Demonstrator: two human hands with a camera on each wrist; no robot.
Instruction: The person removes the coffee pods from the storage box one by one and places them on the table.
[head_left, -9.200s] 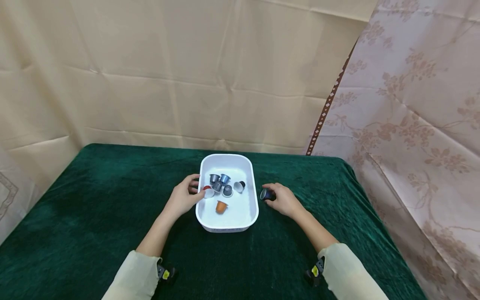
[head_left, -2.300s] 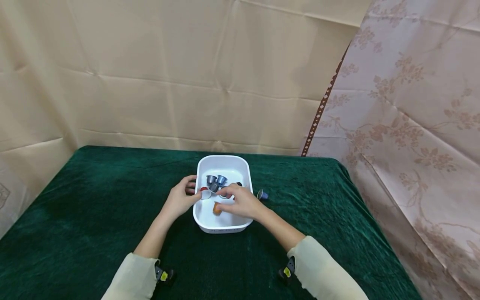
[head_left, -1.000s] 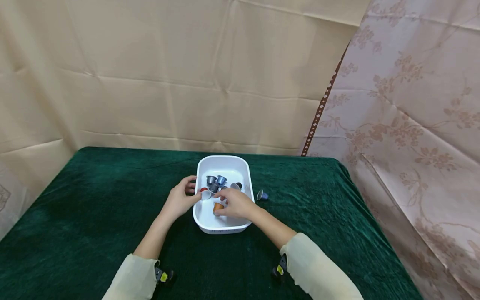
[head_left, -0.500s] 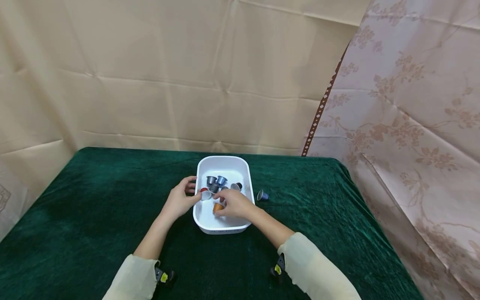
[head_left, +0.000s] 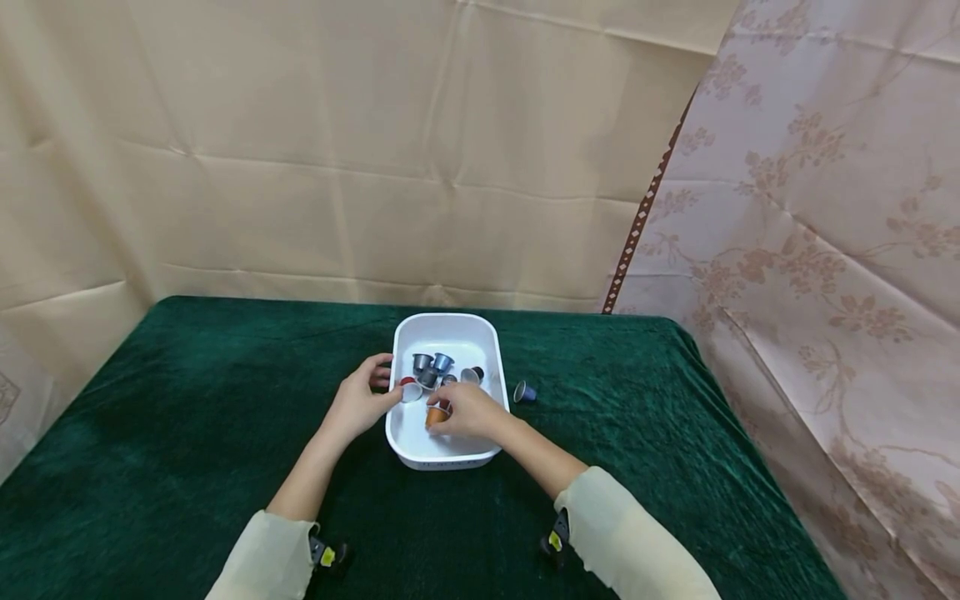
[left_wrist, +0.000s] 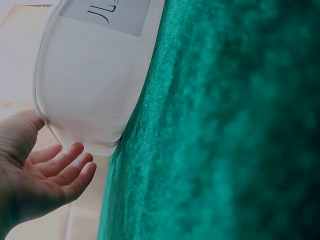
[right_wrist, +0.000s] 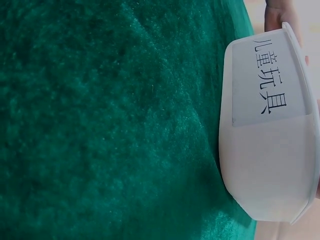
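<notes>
A white plastic basin stands mid-table and holds several coffee capsules. My left hand grips its left rim, thumb over the edge and fingers along the outside wall, as the left wrist view also shows. Inside the basin, my right hand pinches an orange coffee capsule between thumb and fingers. Behind it lie grey and blue capsules, a red one with a white lid by the left thumb, and a black one with a pale lid. In the right wrist view, the basin wall hides the right fingers.
A purple-blue capsule lies on the dark green cloth just right of the basin. A label with Chinese characters is on the basin's near wall. Beige curtains hang behind the table.
My right hand has left the purple-blue capsule on the cloth and moved left into the basin. Its fingers have since closed around the orange capsule. The left hand stays on the rim.
</notes>
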